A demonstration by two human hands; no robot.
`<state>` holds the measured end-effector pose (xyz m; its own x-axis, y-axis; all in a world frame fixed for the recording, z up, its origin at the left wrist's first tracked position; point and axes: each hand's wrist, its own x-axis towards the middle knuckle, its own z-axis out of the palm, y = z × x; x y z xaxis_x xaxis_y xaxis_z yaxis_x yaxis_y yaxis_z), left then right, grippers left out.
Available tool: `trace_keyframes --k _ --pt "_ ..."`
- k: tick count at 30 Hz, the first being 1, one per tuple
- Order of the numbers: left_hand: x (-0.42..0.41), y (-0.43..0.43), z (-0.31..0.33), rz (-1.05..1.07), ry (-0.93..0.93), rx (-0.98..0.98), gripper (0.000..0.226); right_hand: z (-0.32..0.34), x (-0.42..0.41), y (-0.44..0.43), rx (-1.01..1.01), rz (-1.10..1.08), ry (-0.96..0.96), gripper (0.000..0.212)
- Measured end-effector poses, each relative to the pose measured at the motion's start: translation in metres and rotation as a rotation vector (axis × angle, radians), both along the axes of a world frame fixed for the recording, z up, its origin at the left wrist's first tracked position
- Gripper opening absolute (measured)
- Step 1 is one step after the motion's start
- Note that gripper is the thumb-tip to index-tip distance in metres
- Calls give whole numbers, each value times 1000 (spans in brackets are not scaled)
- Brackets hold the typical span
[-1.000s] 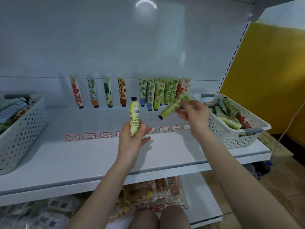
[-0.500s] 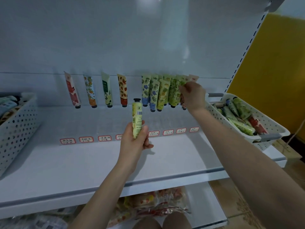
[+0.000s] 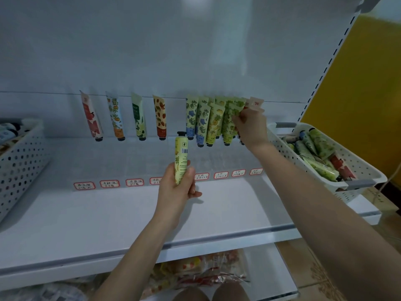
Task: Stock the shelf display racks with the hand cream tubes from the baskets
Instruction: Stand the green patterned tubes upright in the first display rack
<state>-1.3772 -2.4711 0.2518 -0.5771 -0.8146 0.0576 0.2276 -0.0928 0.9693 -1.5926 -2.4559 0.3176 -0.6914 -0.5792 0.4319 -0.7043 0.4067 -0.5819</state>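
My left hand (image 3: pixel 176 190) grips a yellow hand cream tube (image 3: pixel 180 157) upright, black cap on top, in front of the clear display rack (image 3: pixel 141 161). My right hand (image 3: pixel 251 127) pinches the top of a green leaf-print tube (image 3: pixel 230 120) that stands cap down in a right-hand rack slot, among several green, blue and yellow tubes. Single tubes stand in slots further left: a red one (image 3: pixel 91 118), an orange one (image 3: pixel 116 118), a green one (image 3: pixel 138 118) and a strawberry one (image 3: pixel 160 118). Price labels (image 3: pixel 109 184) line the rack's front.
A white perforated basket (image 3: pixel 355 187) with several tubes sits on the shelf's right end. Another basket (image 3: pixel 19 161) sits at the left edge. The white shelf board (image 3: pixel 108 218) runs below the rack. Packaged goods (image 3: pixel 199 272) lie on the lower shelf. A yellow wall stands at right.
My right hand carried the green tube from near the right basket up to the rack and set it cap down in a right-hand slot. My left hand stayed put with the yellow tube.
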Motion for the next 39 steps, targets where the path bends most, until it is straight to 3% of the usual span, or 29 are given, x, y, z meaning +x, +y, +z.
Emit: trace_keyframes --k 8,13,20,26,30,32,34,36,39 --pt "0 2 0 -1 2 5 13 3 2 0 39 -18 10 42" --pt "2 2 2 3 -10 -15 19 4 3 0 32 -14 -7 28" --pt "6 1 7 1 -18 -33 16 5 7 6 16 1 -60 40" --pt "8 4 15 -30 8 28 21 10 13 16 24 -31 -77 24" --pt "12 7 23 -44 -4 22 19 19 29 35 -159 -113 -83 27" --pt "15 9 25 -26 -41 -91 14 19 41 46 -298 -53 -171 26" --pt "19 11 24 -19 -63 -211 14 21 59 57 -363 116 -398 22" --pt "22 12 25 -22 -82 -289 18 23 79 66 -271 290 -612 21" --pt "27 15 27 -29 -128 -391 25 22 99 75 -163 422 -721 18"
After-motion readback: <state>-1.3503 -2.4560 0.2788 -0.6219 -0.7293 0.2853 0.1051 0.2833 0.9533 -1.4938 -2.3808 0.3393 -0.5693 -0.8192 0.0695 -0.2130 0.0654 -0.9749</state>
